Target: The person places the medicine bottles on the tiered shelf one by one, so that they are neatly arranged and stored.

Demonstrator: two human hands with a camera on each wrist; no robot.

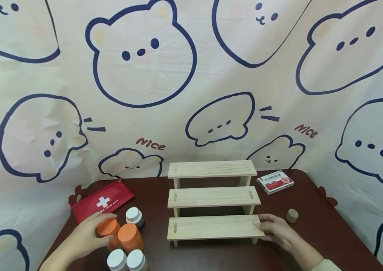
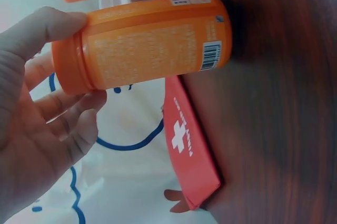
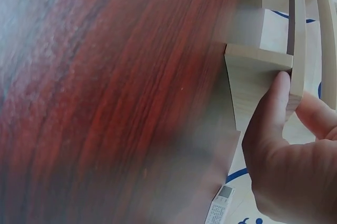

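Observation:
My left hand (image 1: 91, 233) grips an orange bottle (image 2: 147, 48) around its cap, thumb on one side and fingers on the other. A second orange bottle (image 1: 131, 238) stands right beside it. Near these are a dark bottle with a white cap (image 1: 135, 217) and two more white-capped bottles (image 1: 137, 259) at the front. My right hand (image 1: 277, 231) holds the right end of the lowest step of a pale wooden three-step rack (image 1: 213, 227). In the right wrist view the thumb lies under the step's board (image 3: 297, 40), against the side support, with fingers over the top.
A red first aid pouch (image 1: 104, 201) lies behind the bottles at the left. A white and red medicine box (image 1: 275, 182) lies right of the rack, with a small greenish cylinder (image 1: 292, 215) nearer the front. Patterned cloth (image 1: 144, 82) hangs behind the dark wooden table (image 1: 211, 256).

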